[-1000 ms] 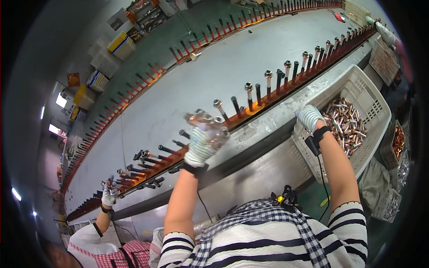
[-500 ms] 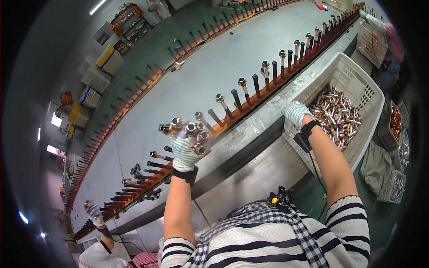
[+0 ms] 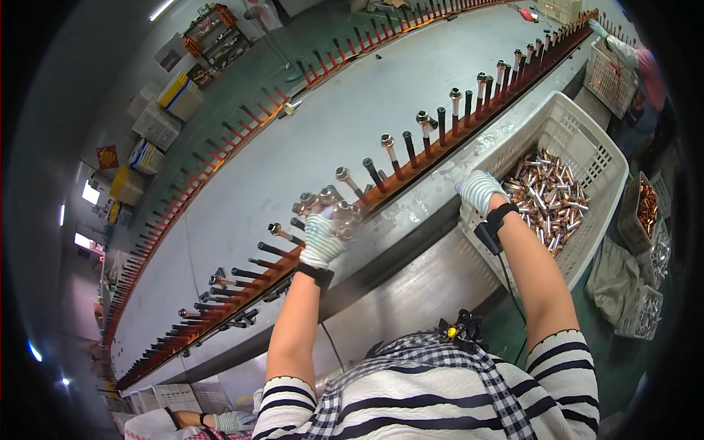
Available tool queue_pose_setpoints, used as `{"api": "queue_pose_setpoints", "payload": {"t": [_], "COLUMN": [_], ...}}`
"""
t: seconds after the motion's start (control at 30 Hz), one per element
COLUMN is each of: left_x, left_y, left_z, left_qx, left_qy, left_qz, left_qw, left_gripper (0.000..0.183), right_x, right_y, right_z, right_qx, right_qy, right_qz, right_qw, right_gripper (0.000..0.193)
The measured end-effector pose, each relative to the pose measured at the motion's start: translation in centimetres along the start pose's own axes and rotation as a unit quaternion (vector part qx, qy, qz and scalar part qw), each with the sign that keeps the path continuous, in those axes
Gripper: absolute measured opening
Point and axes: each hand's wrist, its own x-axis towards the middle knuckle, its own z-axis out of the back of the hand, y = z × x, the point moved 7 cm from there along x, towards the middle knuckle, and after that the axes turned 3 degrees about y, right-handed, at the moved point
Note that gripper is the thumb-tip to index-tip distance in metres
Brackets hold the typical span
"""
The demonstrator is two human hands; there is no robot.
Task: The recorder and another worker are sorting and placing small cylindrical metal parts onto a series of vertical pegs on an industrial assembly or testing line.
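My left hand [image 3: 321,240], in a striped glove, is closed around a bunch of silvery-copper metal tube fittings [image 3: 331,205], blurred by motion. It is over the near edge of the table, among upright red pegs with black tops. Some pegs carry a fitting, such as the one with a metal fitting [image 3: 388,145]; others are bare, such as a black-topped peg [image 3: 409,148]. My right hand [image 3: 482,192], also gloved, grips the near-left rim of a pale plastic crate [image 3: 584,139]. Loose copper and silver tube fittings [image 3: 546,194] are heaped inside it.
The row of pegs curves around the long grey table [image 3: 242,176]. Smaller baskets of parts [image 3: 648,312] and a grey-green cloth [image 3: 612,275] lie right of the crate. One co-worker's gloved hand [image 3: 233,422] is at lower left; another's sleeve [image 3: 649,77] is at far right.
My left hand has moved right and slightly down with the fittings. My right hand stays on the crate. The lower-left co-worker's raised hand has dropped away from the pegs.
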Motion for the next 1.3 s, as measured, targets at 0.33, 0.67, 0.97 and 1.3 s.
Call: {"api": "queue_pose_setpoints", "payload": {"t": [0.33, 0.67, 0.97, 1.3], "left_x": [-1.3, -24.0, -52.6, -65.9], "left_y": [-1.4, -2.4, -8.5, -13.8], "left_z": [6.9, 2.2, 3.6, 1.1], "left_qx": [-0.723, -0.604, -0.377, -0.438], "left_qy": [-0.149, -0.361, -0.556, -0.472], "left_qz": [0.082, 0.339, 0.628, 0.736], "left_qw": [0.670, 0.624, 0.393, 0.209], "left_gripper": [0.029, 0.032, 0.045, 0.044], "right_x": [0.0, -0.3, 4.7, -4.7], "right_y": [0.7, 0.8, -4.9, 4.4], "right_z": [0.3, -0.4, -3.2, 0.3], "right_qx": [-0.041, 0.012, 0.245, -0.204], "right_qy": [0.017, 0.006, 0.006, -0.074], "right_qz": [0.020, 0.018, 0.062, 0.048], "right_qw": [0.999, 1.000, 0.967, 0.975], "right_gripper": [0.043, 0.049, 0.039, 0.050]}}
